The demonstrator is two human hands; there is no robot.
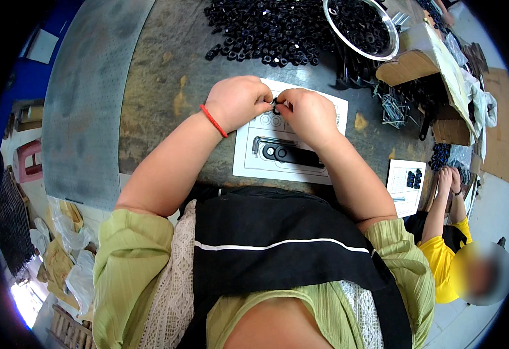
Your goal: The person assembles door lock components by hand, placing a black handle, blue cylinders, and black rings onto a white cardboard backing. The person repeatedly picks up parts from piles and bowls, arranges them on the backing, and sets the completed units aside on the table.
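Over a white printed sheet (244, 157) with outline drawings, my two hands meet at the fingertips. My left hand (238, 103), with a red cord on its wrist, is closed in a pinch; what lies in its fingers is hidden. My right hand (311, 115) pinches a small black ring (276, 108), partly covered by the fingers. Below my hands on the sheet lie a bent black hex key (273, 139) and a flat black bar with rounded ends and holes (295, 155). Printed circles show between the hands and these parts.
A heap of black nuts and rings (260, 35) covers the table's far side. Right of it are a metal-rimmed bowl (389, 55), loose screws (391, 107) and a cardboard box (408, 67). At the right, a co-worker's hands (449, 179) are near a second sheet (397, 183) with black parts.
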